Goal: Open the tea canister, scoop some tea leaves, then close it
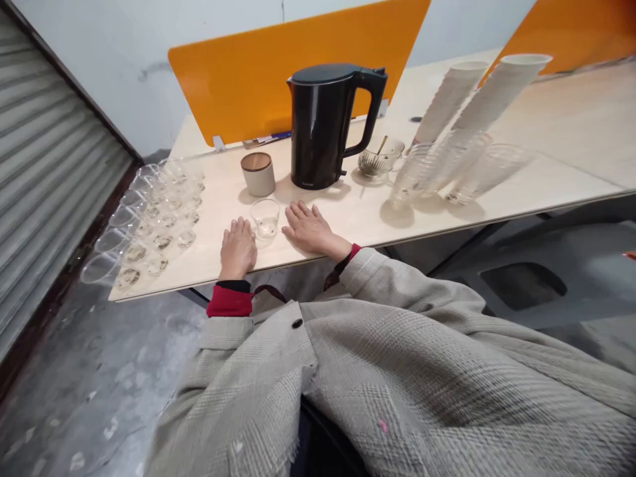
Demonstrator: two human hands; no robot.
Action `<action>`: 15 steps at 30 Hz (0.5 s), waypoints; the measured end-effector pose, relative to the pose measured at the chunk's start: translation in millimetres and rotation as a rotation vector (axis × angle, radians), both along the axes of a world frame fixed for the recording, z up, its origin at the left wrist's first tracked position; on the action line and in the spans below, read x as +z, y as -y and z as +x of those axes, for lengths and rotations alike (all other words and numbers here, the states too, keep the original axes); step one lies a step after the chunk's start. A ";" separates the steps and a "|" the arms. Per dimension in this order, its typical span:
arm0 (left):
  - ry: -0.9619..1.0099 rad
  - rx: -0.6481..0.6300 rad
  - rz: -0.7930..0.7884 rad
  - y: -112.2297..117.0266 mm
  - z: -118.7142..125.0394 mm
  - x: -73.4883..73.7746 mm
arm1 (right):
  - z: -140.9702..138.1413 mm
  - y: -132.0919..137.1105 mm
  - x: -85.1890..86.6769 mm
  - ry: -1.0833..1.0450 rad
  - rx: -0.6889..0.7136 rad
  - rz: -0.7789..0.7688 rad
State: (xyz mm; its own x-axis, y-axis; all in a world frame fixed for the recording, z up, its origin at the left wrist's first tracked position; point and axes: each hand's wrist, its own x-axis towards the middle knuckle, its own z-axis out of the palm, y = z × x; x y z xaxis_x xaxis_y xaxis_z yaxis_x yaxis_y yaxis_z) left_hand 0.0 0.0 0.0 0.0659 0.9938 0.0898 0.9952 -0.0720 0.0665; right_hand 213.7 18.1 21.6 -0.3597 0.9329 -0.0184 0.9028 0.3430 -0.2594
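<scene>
The left hand (238, 248) lies palm down on the pale tabletop (348, 212), fingers together and flat, gripping nothing; the right hand (311, 230) lies the same way, fingers a little spread, likewise empty; between the two stands the small clear glass cup (265, 218), upright, its mouth up, so its long axis is vertical; the left fingertips sit just beside the cup's left side, the right fingertips just beside its right, neither plainly touching; the cup looks about equally near to both hands. Beyond the cup stands a beige canister with a brown lid (258, 173), and to the right of that a black electric kettle (330, 122), handle turned right; left of the cup lie rows of clear plastic cups (149, 225); well right of the cup, past the kettle, lean stacks of paper cups (477, 99).
</scene>
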 end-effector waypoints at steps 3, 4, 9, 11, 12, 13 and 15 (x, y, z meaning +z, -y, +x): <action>0.011 -0.005 0.001 -0.1 -0.1 -1.2 | 0.4 -1.8 -2.7 -0.009 -0.002 0.004; 0.010 -0.005 0.008 -0.4 -0.3 -1.9 | 0.5 -2.8 -4.1 -0.015 -0.001 0.008; -0.019 0.002 0.024 -1.8 -1.3 -4.5 | 1.0 -7.4 -11.8 -0.057 0.009 0.028; -0.012 -0.002 0.024 -1.5 -1.2 -4.3 | 2.7 -8.7 -14.9 -0.078 0.014 0.041; -0.003 -0.004 0.027 -1.1 -0.9 -4.2 | 4.3 -9.5 -16.3 -0.096 0.017 0.048; 0.007 -0.006 0.031 -0.5 -0.6 -4.1 | 6.2 -10.5 -17.7 -0.121 0.020 0.055; 0.026 -0.005 0.044 0.9 0.4 -4.3 | 10.3 -14.0 -20.2 -0.200 0.032 0.062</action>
State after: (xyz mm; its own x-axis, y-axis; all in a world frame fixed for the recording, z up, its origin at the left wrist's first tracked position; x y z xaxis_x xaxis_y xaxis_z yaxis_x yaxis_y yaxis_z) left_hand 0.4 -0.9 -4.3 0.0680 0.9885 0.1350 0.9928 -0.0804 0.0888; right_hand 224.0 32.1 1.4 -0.3796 0.9181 0.1136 0.8241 0.3914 -0.4095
